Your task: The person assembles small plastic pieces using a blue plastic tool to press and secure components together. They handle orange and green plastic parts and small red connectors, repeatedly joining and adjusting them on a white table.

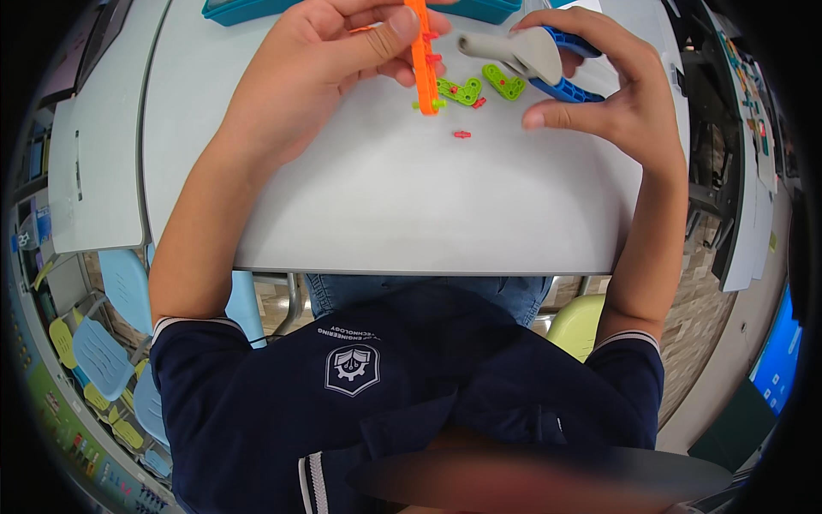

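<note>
Upright between the thumb and fingers of my left hand (pixel 324 53) is an orange building beam (pixel 425 81). Red pegs (pixel 434 59) stick out of its right side, and a light green peg (pixel 438 104) crosses its lower end. My right hand (pixel 638 98) is curled around the blue handles of grey-nosed pliers (pixel 538 53), their tip pointing left, a short gap from the beam. Below the pliers, two green angled pieces (pixel 468 92) lie on the white table (pixel 419 206). One loose red peg (pixel 462 134) rests nearer to me, another beside the green pieces.
Teal trays (pixel 248 10) stand along the far side of the table. The table's near edge runs just in front of my lap. Light blue chairs (pixel 104 355) are on the left, and a green chair (pixel 575 327) is by my right side.
</note>
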A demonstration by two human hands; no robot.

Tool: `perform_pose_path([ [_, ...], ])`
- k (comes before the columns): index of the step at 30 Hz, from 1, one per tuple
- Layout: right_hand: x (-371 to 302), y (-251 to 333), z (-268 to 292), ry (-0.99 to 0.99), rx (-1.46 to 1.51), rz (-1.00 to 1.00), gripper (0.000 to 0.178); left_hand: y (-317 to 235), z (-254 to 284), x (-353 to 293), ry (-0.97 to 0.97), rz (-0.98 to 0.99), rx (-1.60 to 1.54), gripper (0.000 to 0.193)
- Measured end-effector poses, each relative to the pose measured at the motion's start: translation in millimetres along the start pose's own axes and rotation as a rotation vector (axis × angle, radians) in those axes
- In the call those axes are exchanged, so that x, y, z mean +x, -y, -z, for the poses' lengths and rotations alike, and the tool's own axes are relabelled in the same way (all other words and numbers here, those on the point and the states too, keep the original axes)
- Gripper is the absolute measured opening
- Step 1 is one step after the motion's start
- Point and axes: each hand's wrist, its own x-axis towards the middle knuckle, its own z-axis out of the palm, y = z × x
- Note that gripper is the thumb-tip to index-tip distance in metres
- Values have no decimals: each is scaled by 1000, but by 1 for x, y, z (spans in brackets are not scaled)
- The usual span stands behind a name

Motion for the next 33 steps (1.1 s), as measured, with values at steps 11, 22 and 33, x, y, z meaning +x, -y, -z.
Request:
perform_pose_path([
  [11,5,12,-9,-27,-277,-74,51,-1,4,3,-92,64,-36,36],
  [22,-2,8,-15,-59,-256,-44,54,10,10,1,-104,-68,306,34],
  [33,-7,-3,-9,-49,-21,-219,53,9,4,0,-27,-88,290,39],
])
